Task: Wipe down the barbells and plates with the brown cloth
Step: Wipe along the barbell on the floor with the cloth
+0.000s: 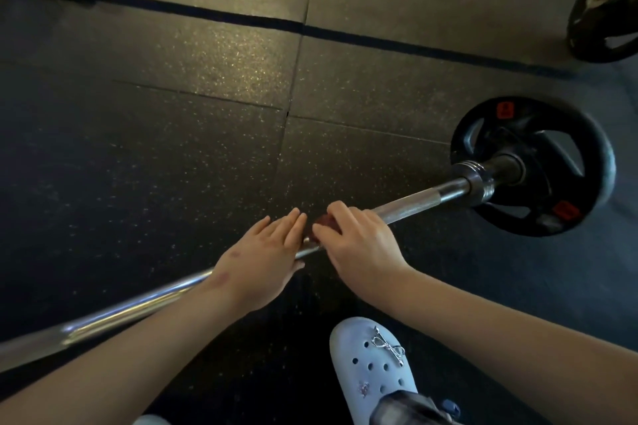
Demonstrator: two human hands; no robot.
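Head view: the right hand (359, 241) curls over the bar (414, 200), seemingly pinching the brown cloth (324, 221) against it, though little of the cloth shows. The left hand (266, 252) rests straight-fingered just beside. This looks like the shaft-wiping step. The next move calls for sliding the cloth toward the plate (531, 166).

A pale blue clog (373, 366) sits at 5 o'clock, toe towards 12, with a silver bow charm (388, 348) on top. Black speckled rubber floor (172, 166) fills the view, mat seams (297, 62) meeting near centre.
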